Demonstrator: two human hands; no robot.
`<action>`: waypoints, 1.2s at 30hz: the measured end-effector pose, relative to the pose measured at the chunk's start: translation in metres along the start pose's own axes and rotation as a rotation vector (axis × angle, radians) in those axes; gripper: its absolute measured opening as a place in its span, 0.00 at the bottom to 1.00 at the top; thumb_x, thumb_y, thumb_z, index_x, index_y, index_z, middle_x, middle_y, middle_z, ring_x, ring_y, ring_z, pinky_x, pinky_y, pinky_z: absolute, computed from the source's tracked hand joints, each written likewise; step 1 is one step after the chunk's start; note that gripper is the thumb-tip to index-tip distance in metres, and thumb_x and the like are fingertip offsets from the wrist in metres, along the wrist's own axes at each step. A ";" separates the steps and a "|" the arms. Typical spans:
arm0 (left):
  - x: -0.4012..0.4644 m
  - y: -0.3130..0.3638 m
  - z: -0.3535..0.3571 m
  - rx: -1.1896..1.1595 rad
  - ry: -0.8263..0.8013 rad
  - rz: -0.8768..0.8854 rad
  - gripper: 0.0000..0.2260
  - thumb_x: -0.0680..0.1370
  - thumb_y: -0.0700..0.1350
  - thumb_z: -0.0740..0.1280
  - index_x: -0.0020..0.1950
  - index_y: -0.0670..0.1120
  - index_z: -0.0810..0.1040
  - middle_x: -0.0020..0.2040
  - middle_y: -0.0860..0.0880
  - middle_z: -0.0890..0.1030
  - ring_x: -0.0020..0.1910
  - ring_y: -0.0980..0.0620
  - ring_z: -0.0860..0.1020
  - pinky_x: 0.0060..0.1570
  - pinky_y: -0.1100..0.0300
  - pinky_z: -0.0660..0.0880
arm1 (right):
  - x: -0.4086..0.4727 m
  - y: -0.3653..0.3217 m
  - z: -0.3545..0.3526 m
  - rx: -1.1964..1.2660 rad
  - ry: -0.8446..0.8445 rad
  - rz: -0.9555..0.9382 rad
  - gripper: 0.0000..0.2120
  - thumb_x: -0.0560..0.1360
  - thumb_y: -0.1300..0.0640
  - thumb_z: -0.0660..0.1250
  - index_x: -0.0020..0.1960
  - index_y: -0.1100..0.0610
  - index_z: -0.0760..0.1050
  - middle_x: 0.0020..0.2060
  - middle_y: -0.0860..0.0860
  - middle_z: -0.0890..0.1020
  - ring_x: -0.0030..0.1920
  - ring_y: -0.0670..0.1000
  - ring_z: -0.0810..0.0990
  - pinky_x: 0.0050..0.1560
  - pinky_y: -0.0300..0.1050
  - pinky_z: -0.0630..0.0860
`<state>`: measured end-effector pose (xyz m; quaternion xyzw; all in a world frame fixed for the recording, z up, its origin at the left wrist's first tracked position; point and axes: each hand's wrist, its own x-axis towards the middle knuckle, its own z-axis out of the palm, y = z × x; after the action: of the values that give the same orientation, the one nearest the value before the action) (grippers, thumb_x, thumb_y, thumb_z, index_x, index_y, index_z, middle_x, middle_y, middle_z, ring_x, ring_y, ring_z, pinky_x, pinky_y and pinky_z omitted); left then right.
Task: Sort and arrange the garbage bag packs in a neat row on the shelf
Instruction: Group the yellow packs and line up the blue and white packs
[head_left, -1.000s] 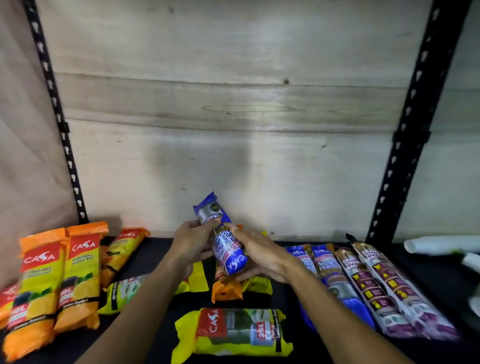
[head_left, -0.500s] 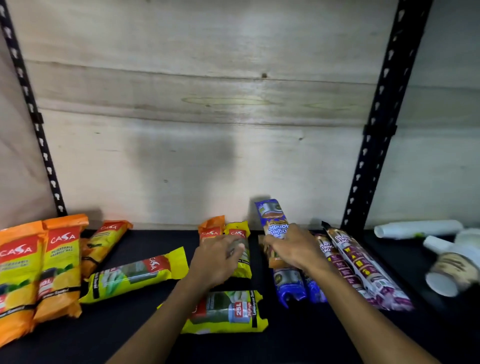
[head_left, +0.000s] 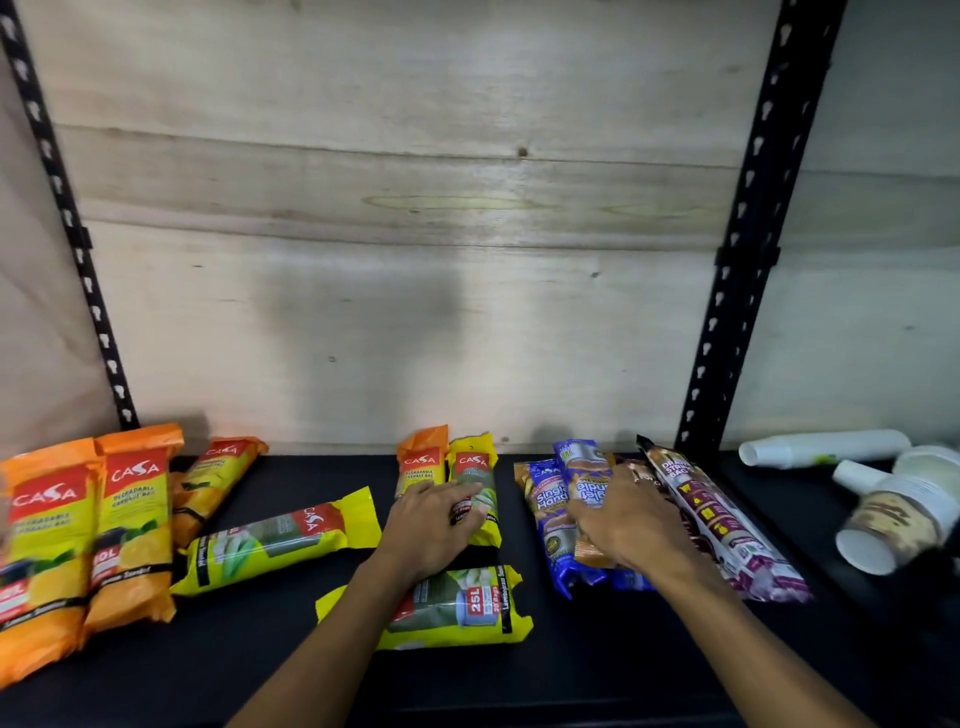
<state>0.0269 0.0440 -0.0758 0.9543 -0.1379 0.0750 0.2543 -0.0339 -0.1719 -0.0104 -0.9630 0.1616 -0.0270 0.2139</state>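
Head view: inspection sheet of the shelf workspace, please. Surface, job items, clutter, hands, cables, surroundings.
Surface: black shelf, dark, bare toward the front edge.
Job's things: two orange packs side by side at far left; a smaller orange pack behind them; one yellow pack lying askew; another yellow 25L pack crosswise in front; orange and yellow pair at centre back; blue packs and purple drawstring packs in a row to the right.
Clutter: paper cup stacks lying at far right.
Hands: left hand rests on the centre pair; right hand on the blue packs, grip unclear.
Cables: nothing seen.
Surroundings: plywood back wall; black slotted uprights.
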 end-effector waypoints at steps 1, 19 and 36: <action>0.000 -0.001 0.000 -0.003 -0.002 -0.003 0.21 0.80 0.60 0.59 0.72 0.59 0.70 0.73 0.54 0.71 0.75 0.48 0.62 0.72 0.53 0.58 | -0.002 0.001 0.000 -0.005 -0.003 -0.011 0.38 0.76 0.38 0.64 0.78 0.54 0.57 0.73 0.58 0.68 0.69 0.60 0.72 0.63 0.53 0.71; 0.000 -0.006 0.003 -0.023 -0.004 -0.016 0.22 0.80 0.61 0.59 0.73 0.59 0.69 0.73 0.55 0.71 0.75 0.48 0.60 0.73 0.52 0.57 | 0.008 -0.007 -0.003 -0.223 -0.112 -0.059 0.38 0.77 0.39 0.64 0.80 0.48 0.52 0.77 0.58 0.64 0.73 0.61 0.67 0.66 0.56 0.70; -0.024 -0.108 -0.096 0.191 -0.094 -0.272 0.28 0.70 0.66 0.67 0.66 0.55 0.76 0.63 0.54 0.79 0.60 0.53 0.77 0.59 0.53 0.75 | 0.024 -0.155 0.079 -0.050 -0.122 -0.384 0.22 0.78 0.46 0.64 0.61 0.62 0.76 0.60 0.59 0.81 0.60 0.60 0.80 0.51 0.47 0.74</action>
<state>0.0296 0.1877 -0.0480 0.9864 -0.0116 0.0082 0.1636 0.0451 -0.0152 -0.0174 -0.9810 -0.0379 -0.0048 0.1900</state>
